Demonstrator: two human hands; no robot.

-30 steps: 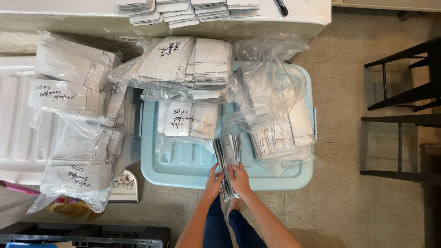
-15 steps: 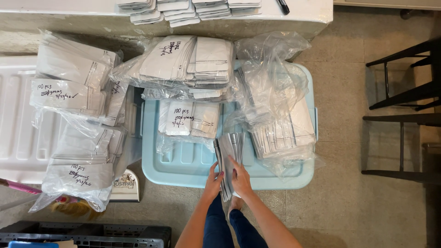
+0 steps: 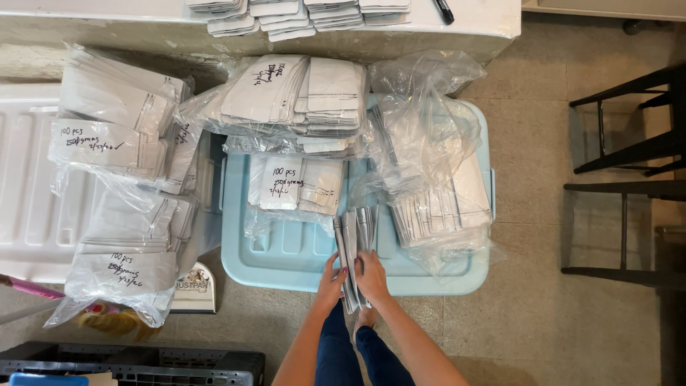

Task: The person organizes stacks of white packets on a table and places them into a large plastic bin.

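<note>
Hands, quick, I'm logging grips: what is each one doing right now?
Left hand: closed on the stack of flat white pouches.
Right hand: closed on the same stack, from its other side.

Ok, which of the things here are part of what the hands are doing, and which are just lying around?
In use:
left hand and right hand, both holding the stack of flat white pouches
light blue bin lid under it
open clear bag of pouches

Lying about:
dustpan
black marker
black chair
black crate
</note>
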